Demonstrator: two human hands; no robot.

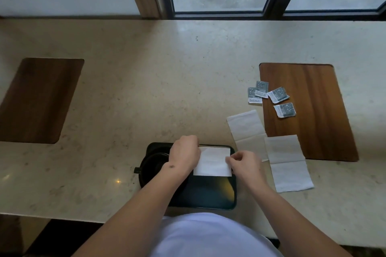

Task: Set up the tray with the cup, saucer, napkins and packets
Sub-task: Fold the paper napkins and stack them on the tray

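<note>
White napkins (213, 160) three, grey packets (271, 97) four

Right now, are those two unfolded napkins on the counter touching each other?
Touching. In the head view, the nearer unfolded napkin overlaps the corner of the farther unfolded napkin, with no counter visible between them.

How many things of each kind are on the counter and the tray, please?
Napkins: 3, one held over the tray by the left hand and right hand, two on the counter
Packets: 4
Tray: 1
Cup: 1
Saucer: 1
Wooden inlays: 2
Total: 12
</note>
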